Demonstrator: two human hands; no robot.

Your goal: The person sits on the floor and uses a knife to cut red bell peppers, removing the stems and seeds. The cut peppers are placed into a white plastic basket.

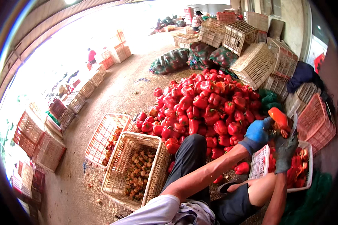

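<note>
My left hand [260,132], in a blue work glove, is closed on a red bell pepper [278,117] raised at the right. Just beside it is my right hand [285,148], in a dark grey glove, its fingers curled round a knife whose thin pale blade [294,122] stands up next to the pepper. The knife's handle is hidden in the glove. Below both hands sits a white crate [260,164] with cut red pepper pieces [298,167] in it. A large heap of whole red peppers [202,103] lies on the floor before me.
Near my left leg stands a cream crate [112,176] of cut-out pepper cores [139,170], beside another crate [95,144] with scraps. Filled net sacks [171,61] lie behind the heap. Stacked crates [253,63] and a pink crate [314,122] line the right. People work far off.
</note>
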